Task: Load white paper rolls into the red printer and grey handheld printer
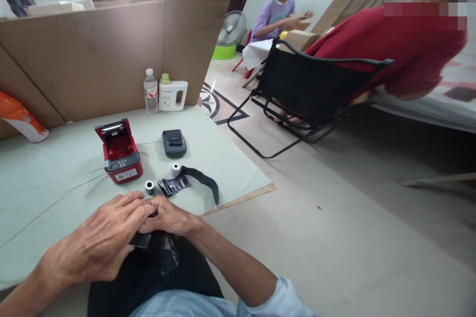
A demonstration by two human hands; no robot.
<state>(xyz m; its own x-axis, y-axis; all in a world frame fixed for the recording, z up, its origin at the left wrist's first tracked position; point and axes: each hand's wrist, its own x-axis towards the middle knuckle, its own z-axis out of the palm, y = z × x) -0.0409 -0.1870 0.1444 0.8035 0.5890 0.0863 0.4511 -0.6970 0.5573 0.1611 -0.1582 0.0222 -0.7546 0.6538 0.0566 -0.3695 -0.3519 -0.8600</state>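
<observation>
Cardboard panels (92, 59) bounded the tabletop (48, 178) at the back; pale floor (305, 218) stretched from its right edge past a black folding chair (305, 89). Left hand (100, 237) and right hand (169, 215) met over the lap (199, 262), by the near edge, fingers closed on dark plastic film (141, 240). Red thermal printer (134, 161) stood lid raised; its white label (126, 175) and the lettering on the white jug (171, 96) were too small to read.

No word can be read with certainty. Near the far right corner of the table (78, 153), the jug (171, 96) has small print (168, 92) and the bottle (150, 104) red marks (152, 93); the printer (124, 158) has a white label (127, 175), also too small.
</observation>
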